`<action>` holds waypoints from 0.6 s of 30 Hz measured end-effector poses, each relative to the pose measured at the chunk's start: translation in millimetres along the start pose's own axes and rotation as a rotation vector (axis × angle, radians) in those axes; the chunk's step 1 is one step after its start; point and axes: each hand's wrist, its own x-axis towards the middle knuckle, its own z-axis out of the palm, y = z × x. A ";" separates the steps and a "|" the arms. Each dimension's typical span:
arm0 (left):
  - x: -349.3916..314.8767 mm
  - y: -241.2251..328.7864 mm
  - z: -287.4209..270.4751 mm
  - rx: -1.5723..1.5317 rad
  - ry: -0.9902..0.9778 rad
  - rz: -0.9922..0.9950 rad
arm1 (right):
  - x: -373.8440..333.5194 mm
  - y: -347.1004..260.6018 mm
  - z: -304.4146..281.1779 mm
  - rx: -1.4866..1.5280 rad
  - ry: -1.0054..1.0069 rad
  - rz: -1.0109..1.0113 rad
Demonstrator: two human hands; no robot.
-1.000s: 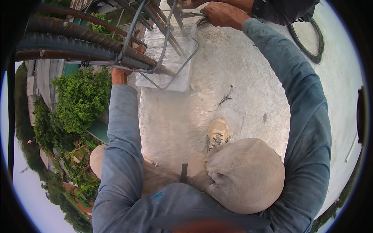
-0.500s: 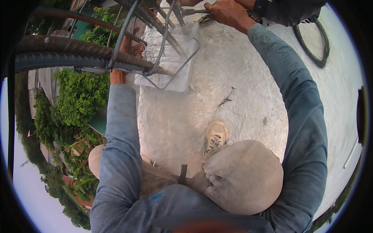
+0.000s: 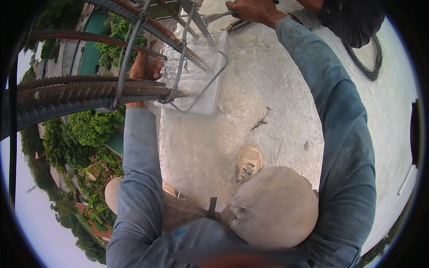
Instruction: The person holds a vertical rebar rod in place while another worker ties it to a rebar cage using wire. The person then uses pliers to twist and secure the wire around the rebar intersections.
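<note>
My left hand [image 3: 146, 68] is behind the rusty bars of a rebar cage [image 3: 111, 91], at the edge of the white concrete. Its fingers are curled, and the bars partly hide what they grip. Bent stirrups [image 3: 181, 67] ring the bars and rest over a pale block [image 3: 208, 96]. At the top of the view, my right hand [image 3: 259, 11] is closed around a tool, its palm side turned away. A grey metal part [image 3: 219, 17] runs from that hand toward the cage, and a dark handle-like piece [image 3: 237, 25] shows under the fingers.
Another person's dark sleeve [image 3: 351, 20] reaches in at the upper right, beside a coil of dark wire [image 3: 375, 60]. Wire scraps [image 3: 260, 122] lie on the concrete ahead of my shoe [image 3: 249, 161]. Beyond the left edge is a drop with trees [image 3: 96, 134] below.
The cage bars on the left sit lower in the view, and the scene has shifted slightly. My right hand is a little higher and further left. The other person's sleeve has come lower.
</note>
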 end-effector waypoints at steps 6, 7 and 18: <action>6.0 -2.1 -7.4 -0.052 -0.082 -0.016 | 9.0 -2.2 -45.8 -0.017 -0.118 -0.132; 6.6 -1.1 -8.3 -0.059 -0.093 -0.014 | 7.9 -2.9 -57.7 -0.036 -0.115 -0.209; 5.4 -0.7 -7.7 -0.002 0.006 -0.030 | 12.4 -59.5 -104.8 -0.075 -0.302 -0.639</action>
